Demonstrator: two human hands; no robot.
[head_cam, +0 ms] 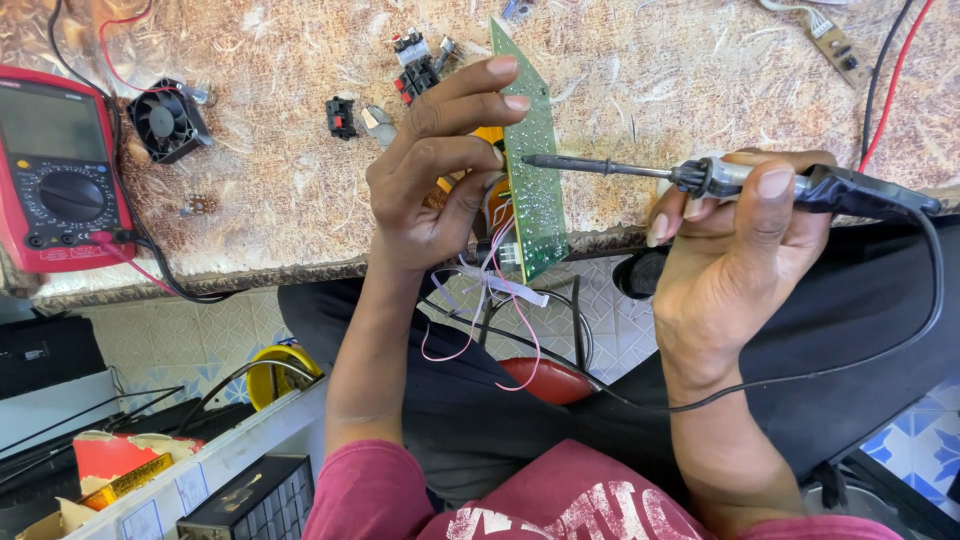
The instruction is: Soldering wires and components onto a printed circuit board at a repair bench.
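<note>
We see a worn, mottled workbench (290, 200) above a pale tiled floor (190, 335). On its left lies a red multimeter (55, 165), near a small black fan (165, 120). Our left hand (435, 170) clamps a green circuit board (530, 170) upright at the bench edge; our right hand (735, 255) grips a soldering iron (720, 180), its tip touching the board.

meter (58, 170) left of fan (166, 120), on bench (280, 200)
</note>
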